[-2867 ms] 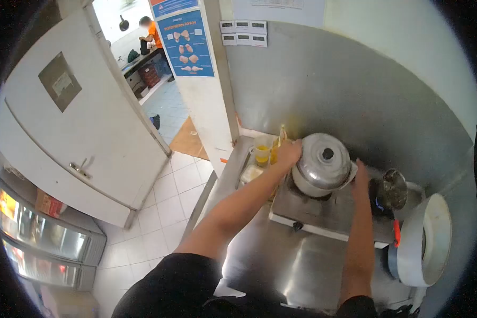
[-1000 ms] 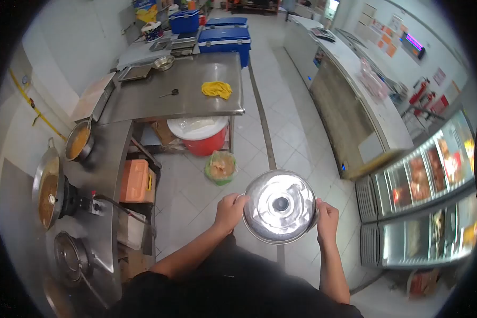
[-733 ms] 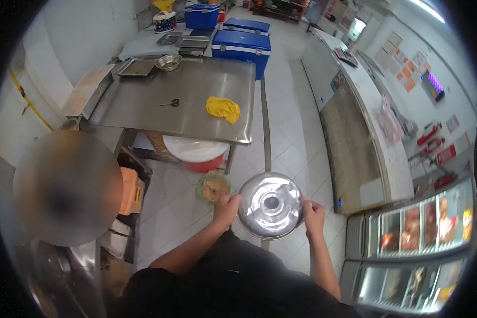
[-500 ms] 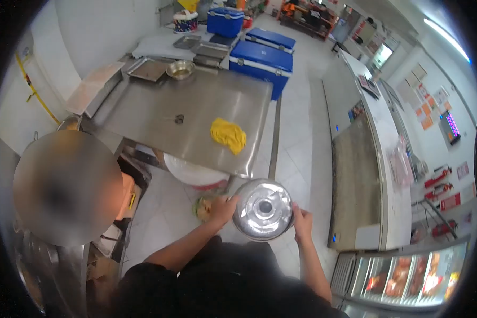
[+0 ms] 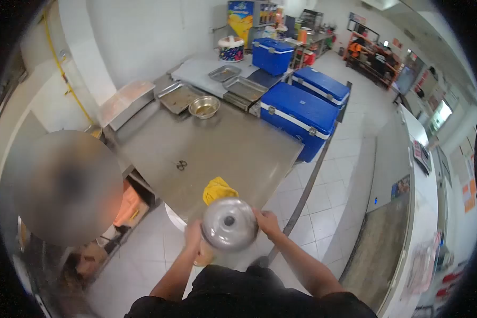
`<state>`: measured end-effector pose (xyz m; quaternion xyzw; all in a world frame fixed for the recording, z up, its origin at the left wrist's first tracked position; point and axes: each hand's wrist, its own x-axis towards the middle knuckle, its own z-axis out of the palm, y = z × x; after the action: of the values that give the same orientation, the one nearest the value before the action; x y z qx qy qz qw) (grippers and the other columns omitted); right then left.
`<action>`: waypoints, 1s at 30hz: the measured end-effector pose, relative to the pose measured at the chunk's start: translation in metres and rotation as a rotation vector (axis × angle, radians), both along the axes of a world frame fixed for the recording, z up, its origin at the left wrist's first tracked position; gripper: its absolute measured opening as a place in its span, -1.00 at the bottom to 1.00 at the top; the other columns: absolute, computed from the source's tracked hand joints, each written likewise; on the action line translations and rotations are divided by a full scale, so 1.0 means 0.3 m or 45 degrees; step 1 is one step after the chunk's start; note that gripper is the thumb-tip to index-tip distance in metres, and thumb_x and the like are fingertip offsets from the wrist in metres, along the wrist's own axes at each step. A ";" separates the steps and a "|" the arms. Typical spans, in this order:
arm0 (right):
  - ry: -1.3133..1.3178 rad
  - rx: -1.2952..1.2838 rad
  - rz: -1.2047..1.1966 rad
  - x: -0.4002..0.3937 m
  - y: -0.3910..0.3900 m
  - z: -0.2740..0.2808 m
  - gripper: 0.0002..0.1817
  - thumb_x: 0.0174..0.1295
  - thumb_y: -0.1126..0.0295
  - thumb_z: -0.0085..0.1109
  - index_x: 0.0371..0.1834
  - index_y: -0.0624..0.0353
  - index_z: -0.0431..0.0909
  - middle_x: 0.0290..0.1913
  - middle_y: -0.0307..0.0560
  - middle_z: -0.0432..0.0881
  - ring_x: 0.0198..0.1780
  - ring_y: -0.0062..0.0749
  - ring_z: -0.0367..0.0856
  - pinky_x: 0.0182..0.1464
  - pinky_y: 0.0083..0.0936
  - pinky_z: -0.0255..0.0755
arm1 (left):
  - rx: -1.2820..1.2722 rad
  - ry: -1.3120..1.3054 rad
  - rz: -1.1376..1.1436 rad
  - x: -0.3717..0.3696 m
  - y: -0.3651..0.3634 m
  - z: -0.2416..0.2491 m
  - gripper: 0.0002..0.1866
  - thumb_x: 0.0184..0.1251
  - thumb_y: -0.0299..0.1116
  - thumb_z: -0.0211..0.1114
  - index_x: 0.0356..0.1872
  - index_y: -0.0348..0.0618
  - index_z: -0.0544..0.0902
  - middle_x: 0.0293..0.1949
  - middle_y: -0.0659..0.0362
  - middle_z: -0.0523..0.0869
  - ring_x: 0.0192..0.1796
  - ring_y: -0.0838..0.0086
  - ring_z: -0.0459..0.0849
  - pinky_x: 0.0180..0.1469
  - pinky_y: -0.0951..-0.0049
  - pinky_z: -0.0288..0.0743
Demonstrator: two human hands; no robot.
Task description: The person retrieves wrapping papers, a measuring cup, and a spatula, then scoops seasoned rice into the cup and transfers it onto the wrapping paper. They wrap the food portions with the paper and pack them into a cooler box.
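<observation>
A round, shiny lidded metal pot (image 5: 230, 233) with a dark knob in the middle of its lid is held in front of my body. My left hand (image 5: 194, 233) is closed on its left side, a little blurred. On the opposite side my right hand (image 5: 267, 222) grips the edge, thumb towards the top. Just beyond the pot, a crumpled yellow cloth (image 5: 219, 190) lies on the steel table (image 5: 222, 143), partly covered by the pot in this view. Dark-handled scissors (image 5: 181, 165) rest farther left on the table.
At the table's far side are a metal bowl (image 5: 204, 107), a shallow tray (image 5: 176, 98) and a long pan (image 5: 126, 106). Blue coolers (image 5: 298, 112) stand beyond the table's right corner. A long white counter (image 5: 416, 196) runs along the right. At left, a blurred patch hides part of the view.
The view has swung right and towards the table. Both hands have carried the pot from over the floor to the table's near edge, close to the yellow cloth.
</observation>
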<state>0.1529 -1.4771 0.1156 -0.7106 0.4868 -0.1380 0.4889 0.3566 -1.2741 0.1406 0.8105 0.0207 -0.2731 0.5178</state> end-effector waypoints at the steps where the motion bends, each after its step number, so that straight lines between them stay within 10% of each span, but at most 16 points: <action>1: -0.090 -0.081 0.050 0.059 -0.069 -0.007 -0.24 0.38 -0.24 0.10 -0.27 0.44 0.73 -0.36 0.34 0.73 -0.25 0.09 0.75 -0.06 -0.06 0.54 | -0.084 0.086 0.173 -0.012 -0.020 0.031 -0.45 0.28 0.02 0.25 -0.24 -0.44 0.72 -0.42 -0.03 0.72 -0.35 0.08 0.66 -0.18 0.05 0.48; 3: -0.018 0.292 0.249 0.184 -0.229 0.021 -0.32 0.43 -0.18 0.12 0.00 0.36 0.74 -0.10 0.18 0.79 -0.06 -0.19 0.73 0.06 -0.28 0.52 | -0.264 0.164 0.334 0.092 -0.043 -0.149 -0.51 0.32 -0.02 0.25 -0.25 -0.41 0.69 -0.50 0.14 0.60 -0.45 0.32 0.51 -0.33 0.20 0.37; 10: -0.201 0.487 0.404 0.646 -0.500 -0.155 -0.56 0.44 0.12 0.14 -0.15 0.38 0.72 -0.25 0.13 0.76 -0.17 -0.11 0.70 -0.06 -0.22 0.53 | -0.177 -0.104 0.557 0.229 -0.111 -0.237 -0.66 0.43 -0.20 0.30 -0.26 -0.37 0.69 -0.47 0.12 0.65 -0.40 0.38 0.60 -0.32 0.29 0.47; 15: -0.290 -0.296 0.494 0.594 -0.425 0.193 -0.68 0.39 0.42 0.08 0.11 0.35 0.60 0.04 0.33 0.66 0.10 0.19 0.65 0.10 -0.12 0.53 | -0.025 -0.946 0.705 0.110 -0.174 0.031 -0.75 0.54 -0.34 0.18 -0.18 -0.36 0.69 -0.33 0.09 0.68 -0.24 0.36 0.67 -0.15 0.32 0.55; 21: -0.695 -0.441 1.022 0.484 -0.312 0.261 -0.64 0.28 0.58 0.12 0.15 0.28 0.61 -0.05 0.26 0.67 0.00 0.21 0.67 0.07 -0.09 0.54 | -0.513 -0.274 0.106 -0.084 -0.546 0.193 -0.71 0.53 -0.25 0.25 -0.02 -0.30 0.70 -0.16 -0.07 0.72 -0.21 0.20 0.73 -0.12 0.25 0.55; 24: -0.498 -0.330 1.108 0.556 -0.507 0.222 -0.63 0.30 0.55 0.17 0.18 0.29 0.60 0.02 0.24 0.66 0.06 0.06 0.68 0.10 -0.21 0.53 | -0.241 -0.886 -0.304 0.071 -0.567 0.270 -0.72 0.40 -0.31 0.33 0.02 -0.22 0.71 -0.09 -0.11 0.71 -0.15 0.06 0.73 -0.07 0.20 0.58; 27: -0.403 -0.602 0.981 0.660 -0.713 0.130 -0.60 0.28 0.56 0.16 0.21 0.27 0.59 0.02 0.26 0.64 0.10 0.14 0.65 0.17 -0.15 0.50 | 0.559 -1.242 -0.020 0.167 -0.599 0.303 -0.68 0.25 -0.39 0.37 0.03 -0.14 0.72 -0.10 -0.11 0.68 -0.09 -0.05 0.70 -0.03 0.09 0.60; 30: -0.253 -0.791 1.025 0.826 -0.910 -0.058 -0.55 0.25 0.57 0.18 0.26 0.29 0.56 0.13 0.26 0.59 0.18 0.17 0.59 0.23 -0.12 0.48 | 0.503 -0.965 -0.132 0.221 -0.582 0.141 -0.64 0.12 -0.44 0.38 0.01 -0.10 0.72 -0.11 -0.10 0.66 -0.04 -0.05 0.69 0.00 0.03 0.61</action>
<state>0.4006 -1.7503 0.0981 -0.9368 0.0621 -0.1438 0.3129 0.4230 -1.4487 0.1829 0.9370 -0.1599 0.0274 0.3094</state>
